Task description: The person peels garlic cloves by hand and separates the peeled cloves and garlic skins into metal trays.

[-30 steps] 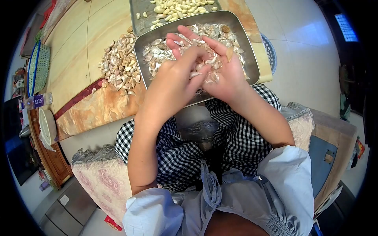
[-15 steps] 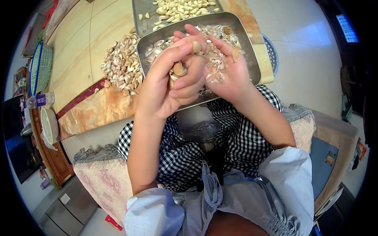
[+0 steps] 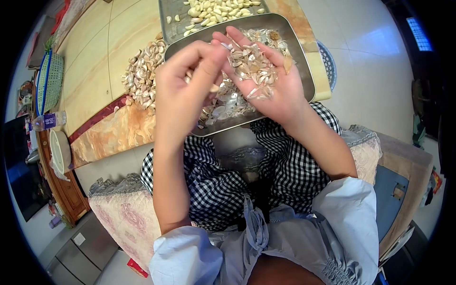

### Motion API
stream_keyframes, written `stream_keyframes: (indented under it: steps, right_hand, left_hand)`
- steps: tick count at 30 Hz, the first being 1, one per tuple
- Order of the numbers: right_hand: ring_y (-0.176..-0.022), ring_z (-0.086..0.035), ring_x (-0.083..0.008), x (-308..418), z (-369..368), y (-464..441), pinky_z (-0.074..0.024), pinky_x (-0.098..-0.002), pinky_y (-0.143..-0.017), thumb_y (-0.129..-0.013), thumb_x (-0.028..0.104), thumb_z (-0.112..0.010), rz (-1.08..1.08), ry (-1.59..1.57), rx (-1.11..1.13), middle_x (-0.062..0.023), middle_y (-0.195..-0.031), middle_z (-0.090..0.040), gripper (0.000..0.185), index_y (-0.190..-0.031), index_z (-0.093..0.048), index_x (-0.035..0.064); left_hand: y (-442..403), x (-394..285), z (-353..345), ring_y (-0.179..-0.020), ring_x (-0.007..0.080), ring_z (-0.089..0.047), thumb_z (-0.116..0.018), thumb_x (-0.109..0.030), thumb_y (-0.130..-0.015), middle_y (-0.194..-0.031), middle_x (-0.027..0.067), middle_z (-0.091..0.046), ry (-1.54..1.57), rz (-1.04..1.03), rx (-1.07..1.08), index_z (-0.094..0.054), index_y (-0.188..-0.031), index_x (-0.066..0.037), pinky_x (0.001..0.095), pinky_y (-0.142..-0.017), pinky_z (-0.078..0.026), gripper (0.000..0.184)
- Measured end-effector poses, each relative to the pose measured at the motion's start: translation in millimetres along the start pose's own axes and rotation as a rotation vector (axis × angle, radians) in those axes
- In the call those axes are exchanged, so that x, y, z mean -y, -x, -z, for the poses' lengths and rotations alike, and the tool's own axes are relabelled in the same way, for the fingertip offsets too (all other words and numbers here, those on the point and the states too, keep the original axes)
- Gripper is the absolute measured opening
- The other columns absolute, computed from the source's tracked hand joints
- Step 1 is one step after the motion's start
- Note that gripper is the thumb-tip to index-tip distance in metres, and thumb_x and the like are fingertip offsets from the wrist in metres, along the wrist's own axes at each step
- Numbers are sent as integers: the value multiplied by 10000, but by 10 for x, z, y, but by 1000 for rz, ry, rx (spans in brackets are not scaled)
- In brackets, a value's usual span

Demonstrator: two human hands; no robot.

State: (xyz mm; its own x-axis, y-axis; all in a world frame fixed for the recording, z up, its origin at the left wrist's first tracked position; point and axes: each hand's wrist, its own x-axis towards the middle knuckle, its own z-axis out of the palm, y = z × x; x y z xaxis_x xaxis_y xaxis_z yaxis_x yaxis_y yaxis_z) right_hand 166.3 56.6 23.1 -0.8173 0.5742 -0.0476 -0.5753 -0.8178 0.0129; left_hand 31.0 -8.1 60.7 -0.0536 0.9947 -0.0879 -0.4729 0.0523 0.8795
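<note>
My left hand is closed, with garlic cloves partly showing between its curled fingers. Its thumb and forefinger meet beside my other palm, at a small pale flake of skin. My right hand is cupped palm up, fingers stretched out, with a heap of dry garlic skins lying in it. A brownish flake clings to its edge. Beneath both hands stands a deep metal tray strewn with more skins. My left hand covers part of the tray and how many cloves it holds.
Unpeeled garlic cloves are piled on the table left of the tray. Behind, peeled cloves lie in a second metal tray. A green basket, a bottle and a white container are farther left.
My left hand has moved left and turned its back toward me, hiding most of the cloves in it. The skins in my right palm have come into fuller view.
</note>
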Motion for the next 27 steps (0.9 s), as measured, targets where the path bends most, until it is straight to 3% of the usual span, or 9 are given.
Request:
stream_keyframes:
  steps: [2,3,7,10,14,19,22,25,27]
  right_hand:
    - [-1194,-378,-237,12,27,6,-295,-342,-1026,-907,165,-225,11,35,20,-161,-1278,-392,424,-1269,-315,-37]
    - [-1227,-331,-233,25,52,6,-261,-333,-1036,-906,172,-257,10,90,64,-159,-1318,-338,438,-1296,-267,-28]
    - [-1265,-272,-233,32,47,15,-224,-325,-1047,-904,170,-273,5,140,64,-159,-1357,-283,469,-1327,-207,-22]
    - [-1276,-250,-240,15,26,10,-205,-328,-1055,-900,160,-257,33,334,7,-163,-1359,-280,472,-1329,-199,-27]
    - [-1280,-240,-248,-11,-53,48,-196,-334,-1059,-899,159,-215,72,528,20,-168,-1358,-279,469,-1328,-197,-31]
    - [-1282,-235,-249,-11,-21,11,-179,-343,-1066,-896,176,-176,19,253,-12,-170,-1357,-279,480,-1326,-197,-35]
    - [-1165,-402,-220,-21,-9,16,-310,-308,-988,-901,199,-229,25,202,-37,-149,-1277,-403,447,-1268,-328,-37]
    - [-1198,-367,-226,-41,-11,32,-281,-321,-1016,-902,198,-207,86,379,-27,-150,-1288,-388,456,-1279,-300,-41]
    - [-1209,-355,-229,-17,-3,30,-274,-320,-1023,-899,185,-204,40,212,-9,-153,-1288,-386,455,-1284,-287,-43]
  left_hand:
    - [13,59,-71,-483,95,-503,-557,-181,-839,-615,32,-546,-828,-383,-102,-542,-820,-3,212,-418,-374,180]
    - [37,70,-106,-604,213,-614,-572,-119,-808,-709,98,-616,-1010,-326,-130,-530,-966,-20,276,-532,-455,191]
    - [11,159,-77,-684,332,-601,-567,-117,-805,-784,170,-614,-1210,-334,-23,-497,-1033,-54,362,-560,-470,246]
    - [-9,245,-74,-446,194,-480,-609,-76,-778,-588,103,-548,-1259,-438,-60,-514,-1026,-62,273,-441,-366,266]
    - [-11,265,-75,-465,246,-507,-607,-78,-778,-592,125,-545,-1289,-399,-57,-492,-1037,-67,298,-445,-380,283]
    - [4,240,-89,-617,324,-592,-560,-111,-800,-724,165,-603,-1385,-328,-27,-429,-1143,-86,390,-502,-454,369]
    - [5,258,-116,-600,308,-591,-557,-103,-803,-688,153,-594,-1368,-456,-101,-472,-1095,-82,377,-496,-450,304]
    - [-8,280,-63,-588,234,-607,-599,-45,-772,-723,115,-608,-1354,-547,-79,-538,-945,-53,297,-523,-454,184]
    - [-3,261,-87,-610,225,-617,-595,-38,-772,-738,118,-615,-1353,-520,-82,-554,-944,-53,288,-538,-461,178]
